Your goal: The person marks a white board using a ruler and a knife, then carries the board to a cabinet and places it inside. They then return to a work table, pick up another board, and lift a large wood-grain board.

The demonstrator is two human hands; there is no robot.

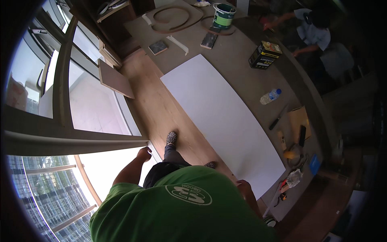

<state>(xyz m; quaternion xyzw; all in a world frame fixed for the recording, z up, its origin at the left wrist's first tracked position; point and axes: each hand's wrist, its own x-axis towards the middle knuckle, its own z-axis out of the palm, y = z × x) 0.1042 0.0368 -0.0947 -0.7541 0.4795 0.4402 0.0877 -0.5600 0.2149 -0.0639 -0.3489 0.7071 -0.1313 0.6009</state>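
Observation:
My left hand [144,154] hangs out to the left, close to the lower end of the window frame. Its fingers look loosely curled, and I see nothing in them. By the near edge of a large white sheet [225,121] is my right hand [244,187]. Its fingers are mostly hidden, so whether it touches the sheet is unclear. The sheet lies flat, long and slightly curved along its far side, on a grey-brown worktable [246,86].
On the table are a water bottle [270,97], a black-and-yellow can [265,55], a green bucket [223,16], a knife [278,117], a tape measure [283,197] and dark blocks [158,47]. Another person [312,30] is beyond the table. Windows [96,92] flank the wooden floor [151,97].

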